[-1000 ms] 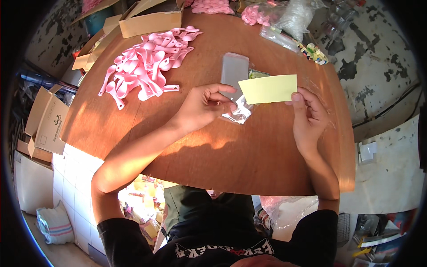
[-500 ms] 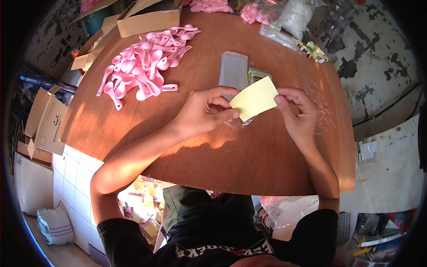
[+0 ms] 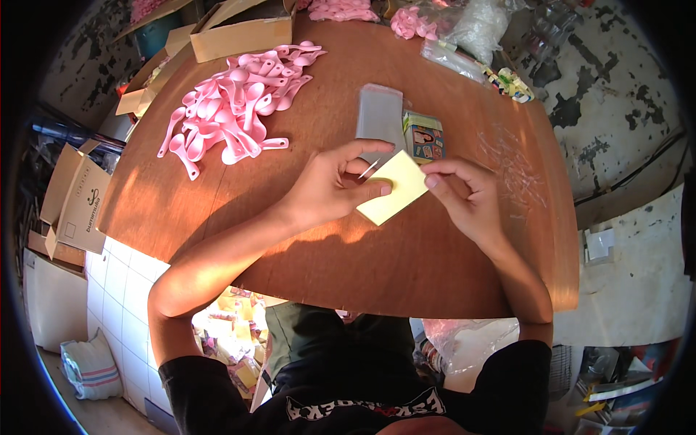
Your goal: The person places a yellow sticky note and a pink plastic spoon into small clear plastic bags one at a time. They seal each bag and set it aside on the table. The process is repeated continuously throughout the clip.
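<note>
A pale yellow card [image 3: 395,187] is held tilted over the table. My left hand [image 3: 330,181] pinches its left side between thumb and fingers, with the index finger stretched out above. A thin white sliver [image 3: 370,169] shows by those fingers; I cannot tell what it is. At the card's right corner, my right hand [image 3: 467,196] grips it with thumb and forefinger. Just beyond the hands lies a stack of clear plastic sleeves [image 3: 380,112]. Beside that is a small stack of colourful printed cards [image 3: 423,138].
A heap of pink plastic spoons [image 3: 232,105] covers the far left of the brown table [image 3: 406,272]. Thin clear plastic strips [image 3: 511,170] are scattered at the right. Cardboard boxes [image 3: 243,36] and clear plastic bags [image 3: 478,32] sit along the back.
The yellow card has turned and come slightly nearer to me. My right hand has shifted left and down with its corner. The printed card stack is now uncovered.
</note>
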Demonstrator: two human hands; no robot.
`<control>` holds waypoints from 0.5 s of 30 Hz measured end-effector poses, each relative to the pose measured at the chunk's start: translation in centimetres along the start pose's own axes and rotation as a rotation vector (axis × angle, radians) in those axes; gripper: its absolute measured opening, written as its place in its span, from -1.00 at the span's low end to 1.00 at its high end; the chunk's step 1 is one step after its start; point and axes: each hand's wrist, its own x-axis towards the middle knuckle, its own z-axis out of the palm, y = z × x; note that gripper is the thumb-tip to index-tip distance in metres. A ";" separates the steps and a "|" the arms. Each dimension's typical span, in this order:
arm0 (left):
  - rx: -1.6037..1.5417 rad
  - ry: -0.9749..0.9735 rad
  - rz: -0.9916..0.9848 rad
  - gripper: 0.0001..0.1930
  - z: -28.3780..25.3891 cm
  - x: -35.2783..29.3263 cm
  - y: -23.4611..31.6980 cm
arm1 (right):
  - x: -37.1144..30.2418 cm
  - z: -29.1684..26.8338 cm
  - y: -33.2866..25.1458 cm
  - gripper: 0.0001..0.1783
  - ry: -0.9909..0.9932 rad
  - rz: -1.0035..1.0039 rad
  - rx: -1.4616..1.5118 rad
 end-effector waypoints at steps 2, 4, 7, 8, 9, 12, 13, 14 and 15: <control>0.037 -0.006 0.006 -0.46 0.1 -0.2 0.4 | 0.0 0.3 0.9 -0.81 -0.087 -0.074 -0.020; 0.007 0.023 0.106 -0.48 0.3 -0.3 0.4 | 0.0 1.0 1.1 -0.79 -0.144 -0.187 -0.017; -0.041 0.039 0.109 -0.48 0.3 -0.2 0.3 | -0.6 1.2 0.7 -0.79 -0.206 0.044 0.210; -0.041 0.039 0.110 -0.48 0.3 -0.2 0.3 | -0.7 1.2 0.7 -0.79 -0.232 0.170 0.378; -0.014 0.027 0.117 -0.47 0.2 -0.2 0.2 | -0.8 1.3 0.6 -0.79 -0.232 0.170 0.378; 0.041 0.008 0.145 -0.45 0.1 -0.1 -0.2 | -1.0 1.4 0.5 -0.80 -0.281 0.236 0.486; 0.067 -0.001 0.168 -0.44 0.2 -0.1 -0.3 | -1.1 1.5 0.7 -0.80 -0.283 0.229 0.483; 0.067 -0.002 0.169 -0.44 0.2 -0.1 -0.2 | -1.2 1.5 0.8 -0.81 -0.285 0.223 0.480; 0.047 0.001 0.169 -0.42 0.4 -0.2 0.0 | -1.2 1.5 0.8 -0.81 -0.285 0.224 0.482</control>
